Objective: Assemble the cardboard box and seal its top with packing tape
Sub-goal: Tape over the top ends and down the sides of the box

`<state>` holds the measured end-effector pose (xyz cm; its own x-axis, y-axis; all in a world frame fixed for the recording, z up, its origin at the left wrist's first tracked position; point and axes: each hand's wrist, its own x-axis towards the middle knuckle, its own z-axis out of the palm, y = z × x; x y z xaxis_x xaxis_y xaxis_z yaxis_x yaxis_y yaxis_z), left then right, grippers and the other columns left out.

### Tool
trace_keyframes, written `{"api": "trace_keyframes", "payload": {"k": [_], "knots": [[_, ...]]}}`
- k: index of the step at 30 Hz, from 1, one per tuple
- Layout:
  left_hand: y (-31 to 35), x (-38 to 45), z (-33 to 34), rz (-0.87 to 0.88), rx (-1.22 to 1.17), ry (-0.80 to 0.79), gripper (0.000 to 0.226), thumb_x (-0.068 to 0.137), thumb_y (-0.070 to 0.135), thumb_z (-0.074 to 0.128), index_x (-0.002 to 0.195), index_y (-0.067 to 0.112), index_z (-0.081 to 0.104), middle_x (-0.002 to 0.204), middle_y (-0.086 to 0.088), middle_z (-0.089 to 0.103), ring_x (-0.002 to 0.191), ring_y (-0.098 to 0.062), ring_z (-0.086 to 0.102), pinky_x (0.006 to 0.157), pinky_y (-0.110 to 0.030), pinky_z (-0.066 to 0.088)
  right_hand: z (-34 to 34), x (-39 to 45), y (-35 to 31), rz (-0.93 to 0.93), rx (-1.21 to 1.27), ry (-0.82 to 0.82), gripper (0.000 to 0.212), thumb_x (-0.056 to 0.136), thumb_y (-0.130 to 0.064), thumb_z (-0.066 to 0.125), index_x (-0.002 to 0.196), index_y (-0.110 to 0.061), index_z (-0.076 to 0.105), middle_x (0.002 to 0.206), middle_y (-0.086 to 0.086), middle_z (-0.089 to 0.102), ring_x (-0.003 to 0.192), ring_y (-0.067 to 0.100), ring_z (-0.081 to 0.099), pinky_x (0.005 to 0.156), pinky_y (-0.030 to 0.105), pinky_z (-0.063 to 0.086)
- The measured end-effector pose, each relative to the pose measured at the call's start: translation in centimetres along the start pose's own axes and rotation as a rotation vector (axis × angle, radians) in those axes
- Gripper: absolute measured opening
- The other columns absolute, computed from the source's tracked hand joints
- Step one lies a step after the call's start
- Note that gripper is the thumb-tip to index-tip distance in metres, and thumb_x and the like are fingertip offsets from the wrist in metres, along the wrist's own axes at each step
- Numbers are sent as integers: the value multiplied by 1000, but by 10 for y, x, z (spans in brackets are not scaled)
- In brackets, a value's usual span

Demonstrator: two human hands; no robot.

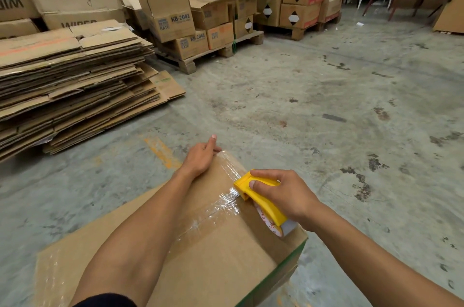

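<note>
The cardboard box (213,256) stands closed on the concrete floor (326,110), under both forearms, and the sealing step looks well under way. A strip of clear packing tape (221,203) runs along its top seam, from the left hand (200,158), which presses flat at the far edge with fingers (212,142) straight, to the yellow tape dispenser (261,196). The right hand (283,193) grips the dispenser, fingers curled round it. Next, probably, a firm pull nearer and a tilt to cut
</note>
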<state>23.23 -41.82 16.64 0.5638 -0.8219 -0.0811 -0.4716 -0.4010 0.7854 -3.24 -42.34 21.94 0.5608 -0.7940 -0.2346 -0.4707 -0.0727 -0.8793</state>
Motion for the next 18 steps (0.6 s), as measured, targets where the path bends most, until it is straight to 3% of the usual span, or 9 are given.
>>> {"api": "trace_keyframes", "payload": {"k": [2, 5, 7, 9, 12, 14, 18], "knots": [[0, 5, 0, -34, 88, -57, 77, 93, 69, 16, 107, 22, 76, 117, -4, 70, 110, -23, 61, 105, -42, 40, 0, 0, -1, -6, -1, 2, 30, 82, -46, 72, 112, -43, 71, 120, -7, 68, 105, 15, 64, 94, 35, 52], [0, 7, 3, -51, 205, -112, 85, 88, 73, 10, 124, 22, 67, 138, -7, 58, 128, -27, 50, 112, -44, 32, -1, 0, -2, -5, 2, 0, 30, 82, -46, 72, 112, -42, 71, 119, -6, 69, 104, 15, 65, 94, 35, 53], [1, -1, 9, 76, 316, -63, 73, 94, 64, 11, 137, 25, 56, 145, -4, 51, 136, -25, 43, 113, -41, 30, 0, 1, -1, 1, 11, -5, 30, 81, -46, 72, 111, -42, 72, 116, -5, 70, 103, 16, 66, 94, 37, 53], [6, -19, 14, 315, 342, -24, 58, 100, 48, 13, 145, 28, 44, 151, 4, 44, 142, -16, 36, 116, -35, 24, 0, 2, -1, 5, 17, -10, 30, 80, -46, 73, 110, -42, 72, 114, -3, 72, 103, 17, 67, 95, 39, 53], [4, -43, 23, 565, 444, -235, 54, 103, 37, 7, 150, 31, 33, 156, 14, 30, 147, -2, 17, 120, -29, 10, 0, 5, -3, 16, 4, -29, 34, 80, -45, 73, 114, -37, 72, 112, 0, 73, 103, 20, 68, 94, 38, 54], [-3, -49, 25, 593, 552, -338, 59, 99, 40, -3, 153, 36, 22, 159, 21, 17, 147, 3, 4, 121, -28, 0, 0, 7, -4, 24, -4, -47, 39, 79, -44, 74, 117, -34, 71, 112, 3, 73, 105, 22, 68, 95, 40, 53], [-4, -47, 26, 605, 719, -325, 54, 101, 35, 0, 155, 38, 5, 161, 21, 4, 148, 1, -6, 121, -33, -3, -7, -2, -8, 40, -53, -69, 36, 82, -40, 73, 117, -33, 72, 108, 1, 74, 102, 19, 68, 95, 37, 53]]}}
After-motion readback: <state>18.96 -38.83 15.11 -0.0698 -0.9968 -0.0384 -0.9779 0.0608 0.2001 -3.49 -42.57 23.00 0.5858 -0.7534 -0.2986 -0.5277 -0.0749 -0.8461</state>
